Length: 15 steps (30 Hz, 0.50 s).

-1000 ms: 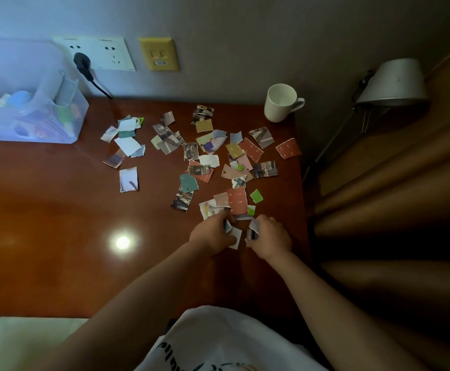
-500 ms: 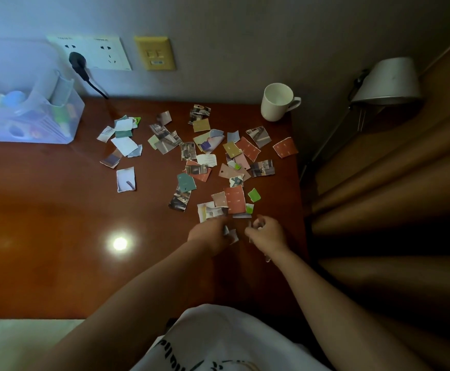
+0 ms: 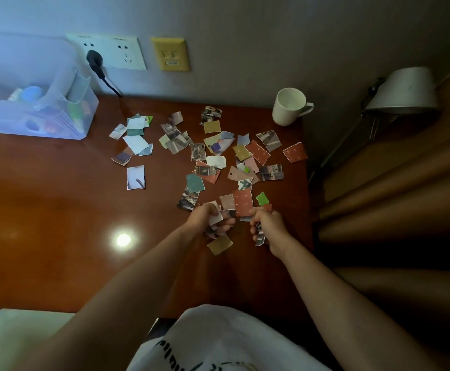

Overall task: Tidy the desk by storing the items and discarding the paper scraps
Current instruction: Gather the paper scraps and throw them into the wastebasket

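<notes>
at far left we see a translucent plastic bin (image 3: 10, 121) with soft rounded walls. it stands on the counter (image 3: 44, 210), pushed back towards the wall. inside it we make out a blue round thing (image 3: 32, 92) and several blurred coloured items that we cannot identify. behind the bin a white socket plate (image 3: 111, 50) carries a black plug (image 3: 95, 60), whose cord drops to the counter's back edge. a yellow plate (image 3: 170, 53) sits just beside the white one. the counter is glossy reddish-brown wood, and a round spot of light (image 3: 123, 239) shines on it.

the paper scraps (image 3: 218, 159) lie spread from the middle of the counter to its right edge. they are torn, roughly square, matte bits in white, teal, rust red, tan, green and printed photo patterns, and many overlap. one white scrap (image 3: 135, 177) lies apart on the left side of the spread.

at the near end of the spread the left grip (image 3: 208, 218) is clamped on a bunch of scraps, fingers curled round them. a tan scrap (image 3: 220, 244) lies flat on the counter just below it. the right grip (image 3: 269, 226) is closed round more scraps, whose ends stick out beneath the fist. the two grips are near each other but apart.

further right, a plain white mug (image 3: 289, 105) stands upright at the back corner, handle to the right, apart from the scraps. past the counter's edge are a dull metal lamp shade (image 3: 403, 89) and brown cloth (image 3: 392, 204) in heavy folds. a white shirt (image 3: 218, 344) with black print fills the bottom edge.
</notes>
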### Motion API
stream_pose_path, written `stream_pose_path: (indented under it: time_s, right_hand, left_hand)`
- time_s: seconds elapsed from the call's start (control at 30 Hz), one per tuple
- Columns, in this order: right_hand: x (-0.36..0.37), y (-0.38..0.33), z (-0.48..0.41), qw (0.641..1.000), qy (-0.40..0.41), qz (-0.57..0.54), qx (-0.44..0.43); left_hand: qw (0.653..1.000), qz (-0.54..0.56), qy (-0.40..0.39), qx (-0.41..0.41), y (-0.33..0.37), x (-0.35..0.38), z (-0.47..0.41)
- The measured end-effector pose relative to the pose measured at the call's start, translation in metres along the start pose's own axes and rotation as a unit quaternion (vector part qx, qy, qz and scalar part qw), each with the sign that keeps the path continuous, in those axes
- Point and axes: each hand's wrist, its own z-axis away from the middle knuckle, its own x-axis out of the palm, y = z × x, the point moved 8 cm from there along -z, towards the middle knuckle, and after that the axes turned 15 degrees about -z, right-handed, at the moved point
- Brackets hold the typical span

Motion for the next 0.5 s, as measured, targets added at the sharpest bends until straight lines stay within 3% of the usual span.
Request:
stream_pose_path:
  time_s: [0.13, 0.23, 0.3, 0.37, 0.43, 0.5]
  right_hand:
    - [0.004, -0.011, -0.007, 0.995, 0.016, 0.077, -0.058]
    - [0.01, -0.025, -0.012, 0.976, 0.027, 0.174, -0.128]
    - [0.012, -0.03, -0.014, 0.959, 0.039, 0.243, -0.142]
    - [0.016, -0.032, -0.017, 0.944, 0.042, 0.295, -0.144]
    - [0.017, -0.032, -0.021, 0.931, 0.046, 0.333, -0.141]
    - [0.018, -0.032, -0.025, 0.916, 0.061, 0.369, -0.144]
  left_hand:
    - [1.0, 0.021, 0.006, 0.013, 0.002, -0.005, -0.008]
    - [0.983, -0.145, 0.098, 0.05, 0.008, -0.017, -0.014]
    - [0.932, -0.323, 0.142, 0.087, 0.015, -0.023, -0.017]
    - [0.843, -0.502, 0.16, 0.109, 0.021, -0.022, -0.017]
    - [0.771, -0.599, 0.177, 0.127, 0.027, -0.02, -0.015]
    - [0.728, -0.643, 0.188, 0.145, 0.033, -0.017, -0.014]
